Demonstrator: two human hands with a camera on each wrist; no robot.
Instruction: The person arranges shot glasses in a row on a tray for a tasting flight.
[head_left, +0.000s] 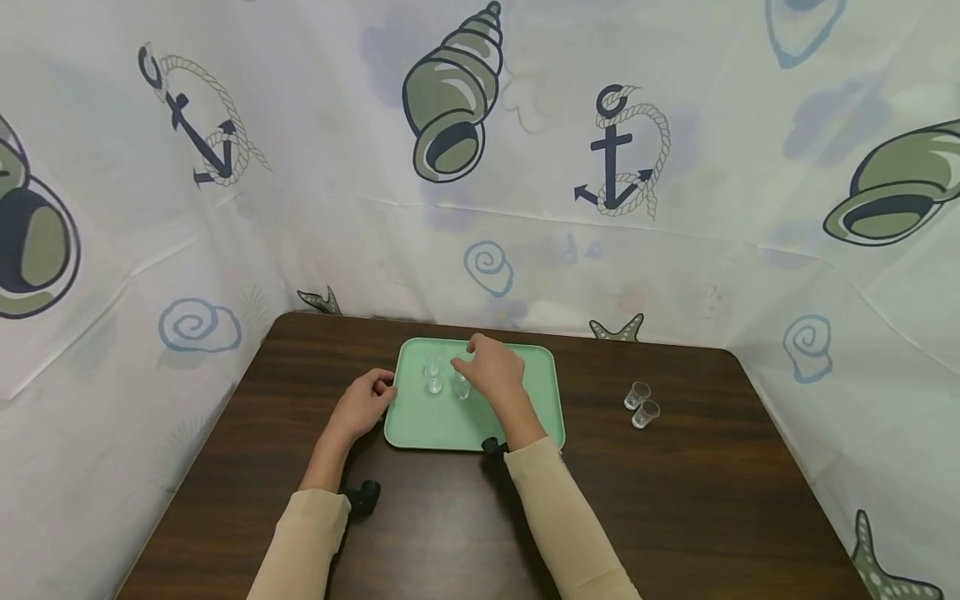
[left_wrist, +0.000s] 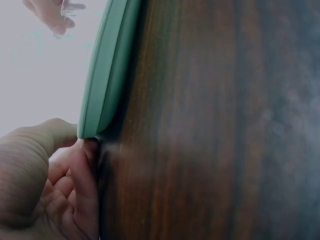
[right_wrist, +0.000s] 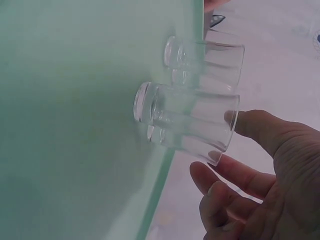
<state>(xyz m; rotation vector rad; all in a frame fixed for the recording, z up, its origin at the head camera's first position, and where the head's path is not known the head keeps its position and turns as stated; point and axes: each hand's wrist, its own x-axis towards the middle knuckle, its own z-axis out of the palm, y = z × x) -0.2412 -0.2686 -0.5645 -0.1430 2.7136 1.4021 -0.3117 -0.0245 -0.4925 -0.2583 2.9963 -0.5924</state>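
Right hand [right_wrist: 287, 182] at glass [right_wrist: 187, 109] rim

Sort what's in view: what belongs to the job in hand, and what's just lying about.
In the job:
green tray, left hand at its edge
clear glasses on it, right hand by their rims
probably the two glasses right of the tray

Apparently just surroundings:
printed cloth, a backdrop
dark table, only a support

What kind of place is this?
Probably a little indoor work corner: sheets with sea pictures stand around three sides of a dark brown table, which holds a green tray and small clear glasses.
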